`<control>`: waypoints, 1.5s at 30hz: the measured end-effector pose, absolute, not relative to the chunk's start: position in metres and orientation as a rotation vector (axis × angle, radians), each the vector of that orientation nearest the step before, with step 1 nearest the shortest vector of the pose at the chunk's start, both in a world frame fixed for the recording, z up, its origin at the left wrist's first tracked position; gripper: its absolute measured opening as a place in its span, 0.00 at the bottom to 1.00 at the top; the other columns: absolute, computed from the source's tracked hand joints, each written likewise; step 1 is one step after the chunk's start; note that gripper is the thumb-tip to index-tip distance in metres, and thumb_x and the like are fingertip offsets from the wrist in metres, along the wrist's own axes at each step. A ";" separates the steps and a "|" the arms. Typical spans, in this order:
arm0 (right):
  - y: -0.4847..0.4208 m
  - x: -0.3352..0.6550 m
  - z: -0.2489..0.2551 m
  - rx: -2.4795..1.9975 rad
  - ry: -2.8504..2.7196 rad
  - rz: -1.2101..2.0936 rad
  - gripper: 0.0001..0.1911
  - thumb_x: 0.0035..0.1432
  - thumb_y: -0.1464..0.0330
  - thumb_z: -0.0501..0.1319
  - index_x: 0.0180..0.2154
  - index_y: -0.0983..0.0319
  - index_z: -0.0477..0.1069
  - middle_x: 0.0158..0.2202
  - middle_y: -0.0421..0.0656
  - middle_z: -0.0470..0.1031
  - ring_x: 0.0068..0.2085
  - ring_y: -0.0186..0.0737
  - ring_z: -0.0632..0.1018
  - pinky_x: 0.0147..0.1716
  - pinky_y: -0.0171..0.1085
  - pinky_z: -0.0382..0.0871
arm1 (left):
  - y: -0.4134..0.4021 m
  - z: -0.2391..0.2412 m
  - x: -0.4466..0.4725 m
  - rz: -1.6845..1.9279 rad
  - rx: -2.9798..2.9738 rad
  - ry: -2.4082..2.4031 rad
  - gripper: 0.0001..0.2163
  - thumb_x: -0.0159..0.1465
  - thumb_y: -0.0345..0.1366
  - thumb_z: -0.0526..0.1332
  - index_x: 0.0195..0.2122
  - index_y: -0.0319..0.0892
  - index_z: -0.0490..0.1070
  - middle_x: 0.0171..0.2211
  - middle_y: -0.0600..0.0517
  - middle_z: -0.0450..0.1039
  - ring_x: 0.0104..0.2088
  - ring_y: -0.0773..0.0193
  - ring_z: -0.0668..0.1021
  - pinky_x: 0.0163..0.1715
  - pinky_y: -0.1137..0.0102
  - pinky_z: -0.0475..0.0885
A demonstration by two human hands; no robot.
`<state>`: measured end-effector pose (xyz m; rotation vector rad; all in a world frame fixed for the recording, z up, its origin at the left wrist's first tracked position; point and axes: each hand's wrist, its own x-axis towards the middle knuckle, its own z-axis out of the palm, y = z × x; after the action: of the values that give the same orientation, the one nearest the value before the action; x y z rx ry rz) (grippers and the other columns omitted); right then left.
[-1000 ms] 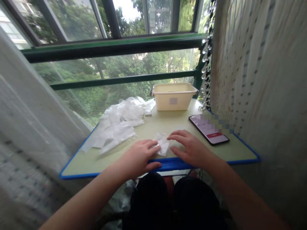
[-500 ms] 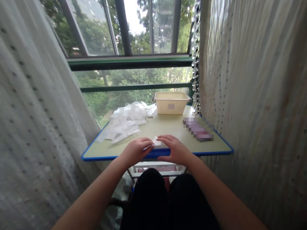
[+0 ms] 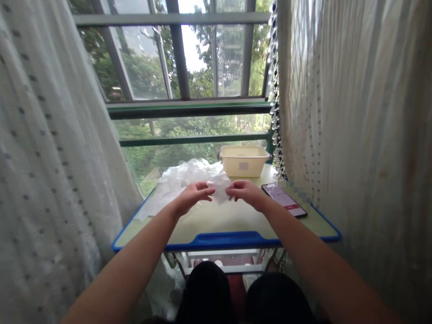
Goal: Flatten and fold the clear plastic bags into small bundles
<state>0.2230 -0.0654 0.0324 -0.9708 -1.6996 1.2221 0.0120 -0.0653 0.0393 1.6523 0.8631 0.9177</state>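
A small, translucent white plastic bag [image 3: 219, 188] is stretched between my hands above the table. My left hand [image 3: 193, 197] pinches its left side between thumb and fingers. At the opposite side, my right hand [image 3: 248, 193] grips the edge with closed fingertips. Just behind and to the left lies a loose heap of similar thin plastic bags [image 3: 175, 177], partly covered by my left hand. The held bag looks crumpled, and whether anything is inside cannot be made out.
A cream plastic bin [image 3: 245, 167] stands at the table's back right. A phone [image 3: 285, 201] lies on the right side. The pale table [image 3: 232, 222] has a blue raised edge. Curtains [image 3: 357, 148] hang on both sides, with a window behind.
Both hands have moved forward and up from the table's front edge, carrying the bag. It was bunched low between them and now appears more spread out. The camera view has tilted upward.
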 end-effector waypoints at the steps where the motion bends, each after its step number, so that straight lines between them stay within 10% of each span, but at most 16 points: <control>1: -0.058 0.222 0.032 -0.952 -1.639 1.257 0.11 0.45 0.64 0.64 0.29 0.67 0.72 0.24 0.41 0.72 0.25 0.30 0.71 0.26 0.31 0.63 | -0.057 0.041 0.013 0.907 1.595 0.815 0.20 0.52 0.44 0.64 0.41 0.34 0.71 0.35 0.44 0.75 0.36 0.61 0.76 0.39 0.65 0.70; 13: -0.019 0.223 -0.003 -0.918 -1.348 1.545 0.13 0.43 0.65 0.67 0.30 0.67 0.71 0.23 0.41 0.73 0.24 0.33 0.75 0.20 0.30 0.66 | -0.008 0.012 0.020 0.795 1.474 0.891 0.18 0.52 0.44 0.65 0.39 0.36 0.70 0.25 0.50 0.73 0.23 0.66 0.75 0.22 0.70 0.73; 37: -0.021 0.226 0.004 -0.892 -1.508 1.212 0.13 0.45 0.65 0.65 0.33 0.66 0.73 0.25 0.41 0.73 0.23 0.33 0.74 0.17 0.30 0.65 | -0.022 0.017 0.016 0.391 1.255 0.849 0.12 0.55 0.38 0.64 0.37 0.37 0.71 0.32 0.45 0.77 0.28 0.66 0.79 0.22 0.79 0.72; 45: -0.033 0.231 0.013 -0.757 -1.869 0.742 0.08 0.49 0.69 0.63 0.35 0.59 0.77 0.44 0.46 0.69 0.42 0.38 0.73 0.40 0.38 0.70 | -0.019 0.016 0.022 0.552 1.176 0.950 0.06 0.56 0.29 0.62 0.35 0.35 0.73 0.30 0.46 0.77 0.26 0.71 0.77 0.19 0.84 0.69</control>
<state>0.2311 -0.0330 0.0132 -0.7575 -1.8688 0.7416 0.0216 -0.0192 0.0163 1.1765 0.9503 0.5525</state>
